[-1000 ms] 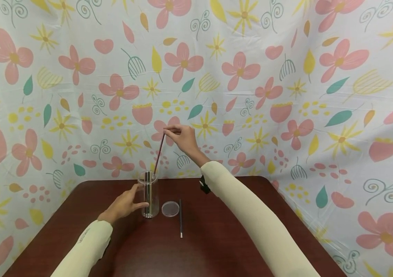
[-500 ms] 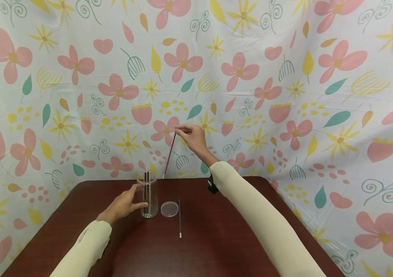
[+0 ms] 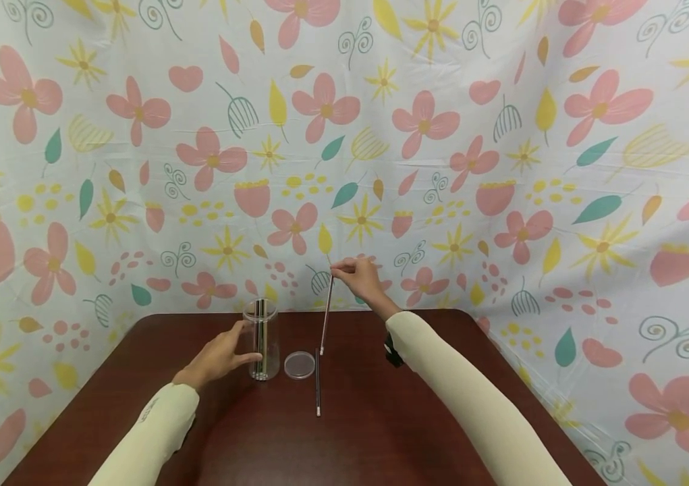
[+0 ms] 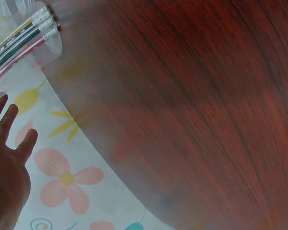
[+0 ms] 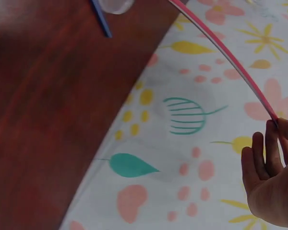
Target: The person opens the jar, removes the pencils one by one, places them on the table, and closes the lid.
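My left hand (image 3: 216, 358) is at the left side of a clear jar (image 3: 271, 351), its thumb across the front and its fingers partly hidden behind. Several pencils (image 4: 21, 36), yellow, dark and red among them, lean inside the jar, their white-tipped ends at its base. With thumb and fingertips, my right hand (image 3: 361, 278) pinches the upper end of a reddish pencil (image 3: 326, 314). That pencil hangs nearly upright, pale tip down, above the table. Just below its tip lies a dark pencil (image 3: 318, 385) with a white end towards me.
A round clear lid (image 3: 299, 365) lies flat between the jar and the dark pencil. The dark red-brown table (image 3: 417, 412) has rounded far corners. Behind it hangs a flowered cloth (image 3: 344, 162).
My right hand has drawn the reddish pencil out of the jar, carried it right and lowered it near the dark pencil. My left hand stays at the jar.
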